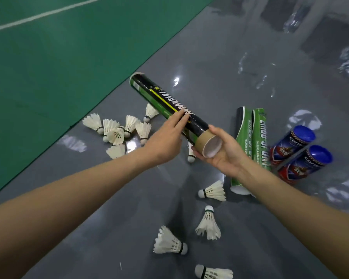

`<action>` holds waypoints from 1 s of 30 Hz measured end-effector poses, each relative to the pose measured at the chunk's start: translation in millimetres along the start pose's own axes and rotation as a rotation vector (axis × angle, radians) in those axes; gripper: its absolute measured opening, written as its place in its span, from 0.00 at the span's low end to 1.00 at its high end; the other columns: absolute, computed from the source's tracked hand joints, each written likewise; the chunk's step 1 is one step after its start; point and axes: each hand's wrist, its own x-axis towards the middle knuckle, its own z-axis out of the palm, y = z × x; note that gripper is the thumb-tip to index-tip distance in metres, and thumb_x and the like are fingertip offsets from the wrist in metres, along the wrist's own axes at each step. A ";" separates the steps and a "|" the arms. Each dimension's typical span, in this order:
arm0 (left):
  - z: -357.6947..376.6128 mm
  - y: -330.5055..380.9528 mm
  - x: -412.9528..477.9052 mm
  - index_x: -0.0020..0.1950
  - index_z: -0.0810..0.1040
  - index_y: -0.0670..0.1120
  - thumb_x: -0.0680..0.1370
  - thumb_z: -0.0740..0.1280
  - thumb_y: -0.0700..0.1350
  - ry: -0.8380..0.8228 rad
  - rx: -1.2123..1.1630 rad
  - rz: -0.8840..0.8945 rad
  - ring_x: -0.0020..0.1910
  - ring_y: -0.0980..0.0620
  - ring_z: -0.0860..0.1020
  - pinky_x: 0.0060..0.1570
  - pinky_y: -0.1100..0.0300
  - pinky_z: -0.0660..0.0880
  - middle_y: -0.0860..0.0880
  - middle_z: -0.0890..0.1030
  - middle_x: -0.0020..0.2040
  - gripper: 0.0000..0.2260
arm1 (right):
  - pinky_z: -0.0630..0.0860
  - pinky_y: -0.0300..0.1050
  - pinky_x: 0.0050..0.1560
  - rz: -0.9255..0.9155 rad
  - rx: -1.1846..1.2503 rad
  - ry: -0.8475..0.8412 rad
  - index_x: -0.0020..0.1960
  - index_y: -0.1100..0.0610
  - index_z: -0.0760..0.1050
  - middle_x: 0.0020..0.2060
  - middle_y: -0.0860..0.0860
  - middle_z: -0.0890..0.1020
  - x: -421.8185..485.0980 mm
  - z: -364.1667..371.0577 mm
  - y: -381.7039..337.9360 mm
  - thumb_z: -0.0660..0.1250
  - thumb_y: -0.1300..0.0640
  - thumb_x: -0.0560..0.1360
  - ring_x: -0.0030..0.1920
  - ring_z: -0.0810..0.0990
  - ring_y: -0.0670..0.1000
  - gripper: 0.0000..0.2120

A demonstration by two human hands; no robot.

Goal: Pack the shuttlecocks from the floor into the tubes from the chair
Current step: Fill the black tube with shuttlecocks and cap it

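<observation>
A long black and green tube (161,98) is held above the floor, its open cardboard end (212,147) turned toward me. My right hand (224,152) grips that open end from below. Along the tube's middle lie the straight fingers of my left hand (167,137). Several white shuttlecocks (117,128) are piled on the grey floor to the left of the tube. More shuttlecocks (209,224) are scattered in front of me, one (190,156) partly hidden under the tube.
Two green tubes (258,125) lie on the floor at the right, beside two tubes with blue caps (302,137). A green court mat (48,57) with a white line covers the left. Dark objects stand blurred at the top right.
</observation>
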 end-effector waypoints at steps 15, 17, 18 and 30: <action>22.5 48.1 36.5 0.43 0.76 0.44 0.76 0.69 0.49 -0.172 -1.675 -0.977 0.34 0.48 0.79 0.39 0.56 0.78 0.45 0.79 0.39 0.08 | 0.71 0.45 0.55 -0.499 -0.701 0.263 0.52 0.45 0.72 0.57 0.51 0.75 -4.3 -10.6 25.1 0.64 0.38 0.71 0.56 0.75 0.49 0.15; 15.7 41.0 28.1 0.49 0.77 0.43 0.75 0.68 0.48 -0.191 -1.724 -0.987 0.38 0.47 0.81 0.42 0.54 0.79 0.44 0.82 0.43 0.09 | 0.71 0.46 0.53 -0.531 -0.632 0.299 0.45 0.48 0.75 0.53 0.52 0.79 1.4 -0.4 18.6 0.55 0.35 0.75 0.53 0.77 0.50 0.19; 12.5 38.5 24.8 0.51 0.77 0.42 0.75 0.68 0.48 -0.204 -1.733 -0.976 0.40 0.47 0.81 0.44 0.53 0.79 0.44 0.82 0.45 0.11 | 0.71 0.46 0.52 -0.563 -0.610 0.331 0.42 0.49 0.75 0.50 0.52 0.80 4.4 4.4 15.6 0.52 0.36 0.77 0.50 0.78 0.50 0.21; -4.3 30.0 1.3 0.49 0.76 0.46 0.74 0.67 0.50 -0.192 -1.727 -0.889 0.37 0.49 0.79 0.41 0.57 0.78 0.46 0.81 0.41 0.08 | 0.74 0.37 0.52 -0.776 -0.417 0.182 0.40 0.57 0.76 0.39 0.52 0.81 10.3 39.9 18.0 0.48 0.43 0.77 0.45 0.80 0.48 0.24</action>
